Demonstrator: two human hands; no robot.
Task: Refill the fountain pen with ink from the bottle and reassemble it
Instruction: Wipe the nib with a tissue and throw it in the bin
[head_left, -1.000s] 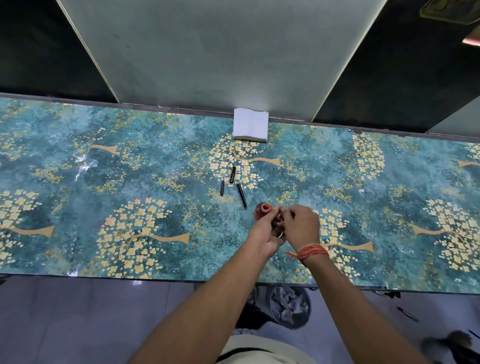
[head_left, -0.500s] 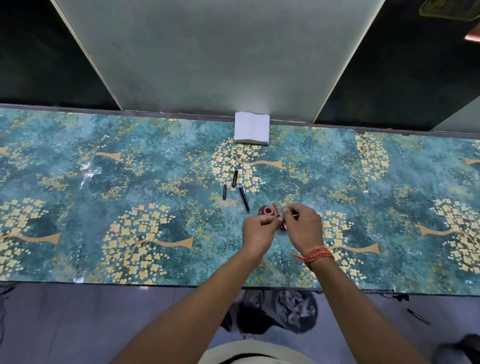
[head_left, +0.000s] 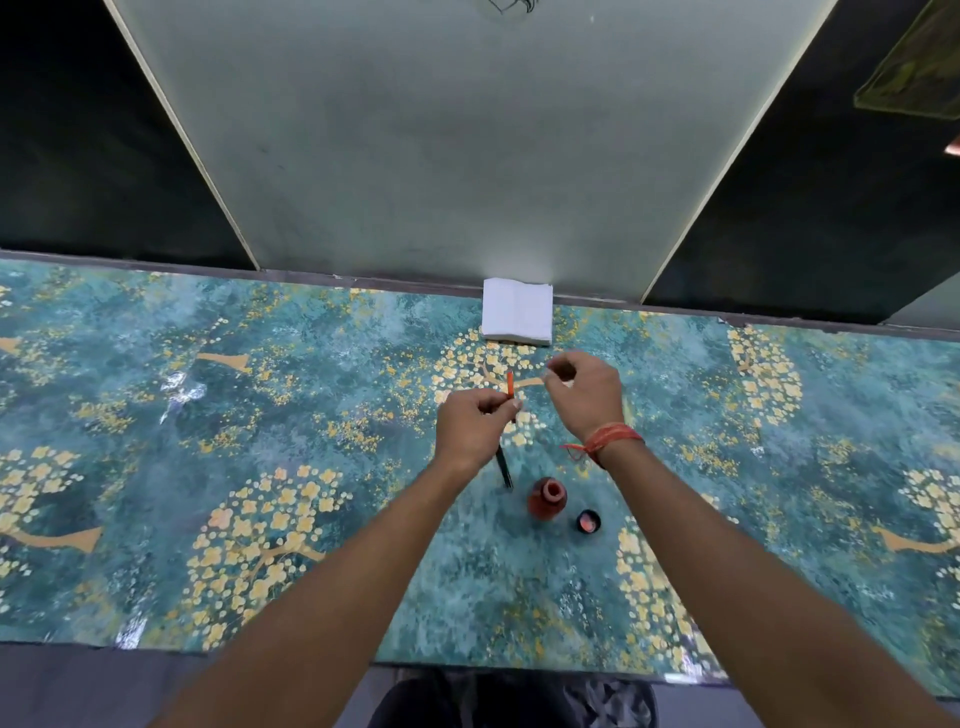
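Note:
My left hand (head_left: 475, 423) pinches a thin tube filled with orange-red ink (head_left: 510, 383), its tip pointing up and away from me. Just to its right, my right hand (head_left: 584, 397) is raised with thumb and forefinger curled together; nothing shows between them. Nearer to me than both hands, the open red ink bottle (head_left: 545, 500) stands on the table. Its black cap (head_left: 588, 521) lies beside it, inside up. A black pen part (head_left: 503, 469) lies on the table, partly under my left wrist. Other pen parts are hidden.
A folded stack of white tissue (head_left: 517, 310) sits at the table's far edge against the pale wall panel. The table (head_left: 260, 415) has a glossy teal and gold floral cover. Its near edge runs below my forearms.
Both hands have lifted off the ink bottle and moved away from me. The right hand has let go of the tube, which the left hand now holds alone.

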